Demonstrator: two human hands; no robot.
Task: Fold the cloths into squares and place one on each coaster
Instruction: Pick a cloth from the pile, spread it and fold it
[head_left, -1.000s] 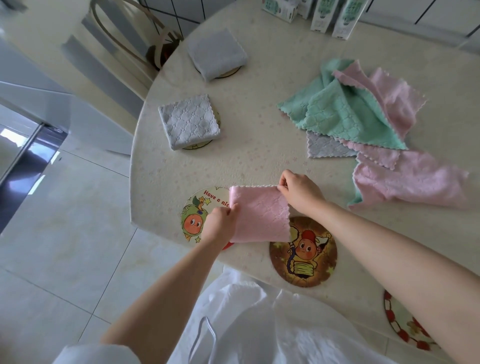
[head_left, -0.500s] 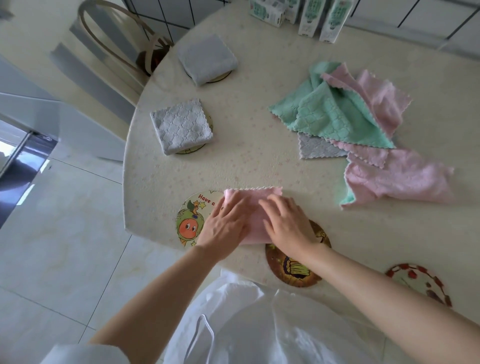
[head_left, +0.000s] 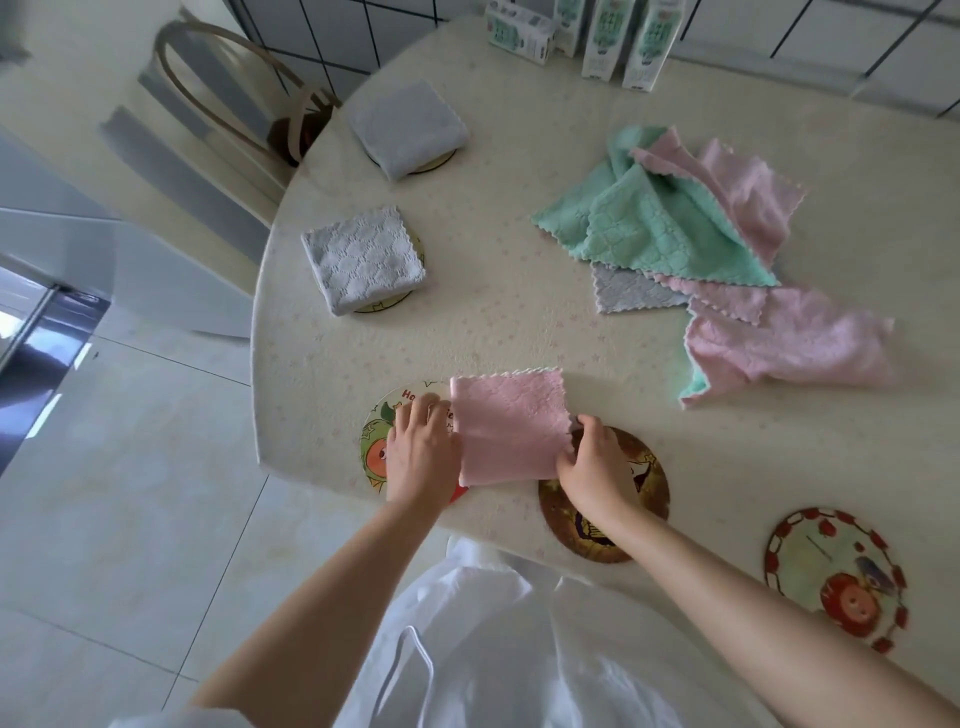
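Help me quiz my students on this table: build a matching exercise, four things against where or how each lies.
Things:
1 folded pink cloth
2 patterned grey cloth
3 green cloth
4 red-rimmed coaster

States:
A unfolded in the pile
B nothing on it
C between left hand and right hand
D folded, covering a coaster, untouched

Pairs: 1-C, 2-D, 3-A, 4-B

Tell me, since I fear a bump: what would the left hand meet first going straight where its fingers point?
Likely only bare table past the green coaster: the left hand points away from the person beside the pink cloth, and the nearer grey folded cloth seems left of that line.
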